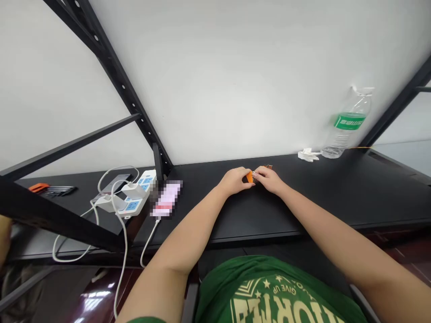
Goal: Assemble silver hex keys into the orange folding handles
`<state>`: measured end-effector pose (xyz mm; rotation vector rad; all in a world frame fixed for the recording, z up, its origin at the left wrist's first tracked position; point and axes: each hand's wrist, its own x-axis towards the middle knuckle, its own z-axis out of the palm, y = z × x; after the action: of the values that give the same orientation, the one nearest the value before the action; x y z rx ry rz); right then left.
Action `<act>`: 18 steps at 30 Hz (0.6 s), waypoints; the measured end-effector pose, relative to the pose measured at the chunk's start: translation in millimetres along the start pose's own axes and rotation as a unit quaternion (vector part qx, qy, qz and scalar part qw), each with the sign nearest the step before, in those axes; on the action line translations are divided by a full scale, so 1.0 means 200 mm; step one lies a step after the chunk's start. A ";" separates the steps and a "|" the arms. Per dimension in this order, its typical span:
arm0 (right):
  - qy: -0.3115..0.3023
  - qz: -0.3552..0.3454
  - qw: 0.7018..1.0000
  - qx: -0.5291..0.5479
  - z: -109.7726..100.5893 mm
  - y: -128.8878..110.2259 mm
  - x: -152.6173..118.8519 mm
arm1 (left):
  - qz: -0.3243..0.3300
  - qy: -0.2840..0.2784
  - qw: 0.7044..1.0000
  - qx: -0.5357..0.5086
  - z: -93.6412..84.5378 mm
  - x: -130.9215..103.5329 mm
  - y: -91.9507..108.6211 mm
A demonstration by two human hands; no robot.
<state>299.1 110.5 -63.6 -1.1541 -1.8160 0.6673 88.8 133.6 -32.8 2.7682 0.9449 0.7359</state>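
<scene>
My left hand (pixel 235 180) is closed around a small bright orange piece (pixel 249 176) above the black tabletop (pixel 235 215). Facing it, my right hand (pixel 270 180) has its fingers pinched at a small dark, ridged part just beside the orange piece. Both hands almost touch, and the fingers cover most of what they hold, so its kind does not show. Just behind my right hand lies a small orange-brown striped thing (pixel 268 166), partly hidden by the fingers.
A phone (pixel 167 197) on a white cable and a power strip (pixel 138 195) with chargers lie to the left, near a black metal post (pixel 124 85). Further left is an orange-handled tool set (pixel 39 187). At right stand a bottle (pixel 348 123) and a crumpled tissue (pixel 308 155).
</scene>
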 end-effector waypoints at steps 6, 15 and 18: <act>0.009 0.002 1.000 -0.021 0.01 0.00 0.00 | -0.010 -0.002 1.000 0.016 -0.01 0.00 0.00; -0.032 -0.012 0.999 -0.003 -0.01 -0.01 0.00 | 0.001 -0.010 1.000 -0.001 0.00 0.00 0.01; -0.038 0.010 0.999 0.028 -0.01 -0.01 0.00 | 0.002 -0.003 1.000 -0.015 0.01 0.00 0.01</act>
<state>300.4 109.0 -61.2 -1.1256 -1.8389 0.7777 91.0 131.6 -33.7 2.7457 0.9213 0.7353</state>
